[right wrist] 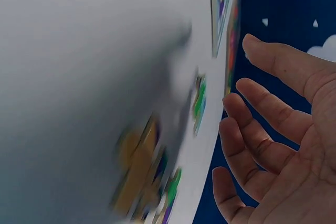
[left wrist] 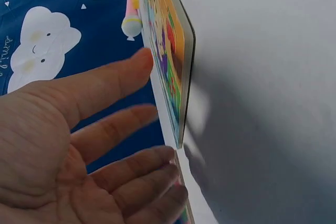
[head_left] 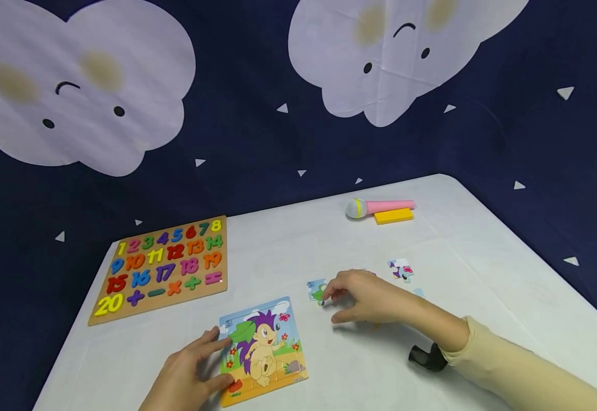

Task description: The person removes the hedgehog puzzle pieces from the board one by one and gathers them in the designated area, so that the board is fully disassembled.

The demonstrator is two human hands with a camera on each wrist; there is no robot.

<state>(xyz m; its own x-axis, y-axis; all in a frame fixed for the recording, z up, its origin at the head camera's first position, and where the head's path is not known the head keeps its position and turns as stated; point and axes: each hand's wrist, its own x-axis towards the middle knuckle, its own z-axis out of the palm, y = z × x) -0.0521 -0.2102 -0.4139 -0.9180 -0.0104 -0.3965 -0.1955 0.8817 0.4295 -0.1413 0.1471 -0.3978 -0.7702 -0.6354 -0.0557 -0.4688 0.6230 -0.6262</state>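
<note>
A square hedgehog picture puzzle (head_left: 263, 351) lies on the white table. My left hand (head_left: 192, 365) is at its left side, with the fingertips and thumb right at its edge. In the left wrist view the fingers of that hand (left wrist: 100, 145) are spread loosely beside the puzzle (left wrist: 176, 40). My right hand (head_left: 367, 297) hovers over loose puzzle pieces, its fingers slightly bent around nothing. Close to its fingertips is a piece with a green leaf (head_left: 317, 291). Another piece with a pink butterfly (head_left: 400, 270) lies beyond that hand, and more pieces are partly hidden beneath it.
A wooden number board (head_left: 162, 268) stands at the table's left. Toward the back lies a toy microphone (head_left: 380, 208) against a yellow block (head_left: 394, 216). A black object (head_left: 427, 358) shows beside my right sleeve. A dark blue cloth with clouds (head_left: 257, 114) hangs behind the table.
</note>
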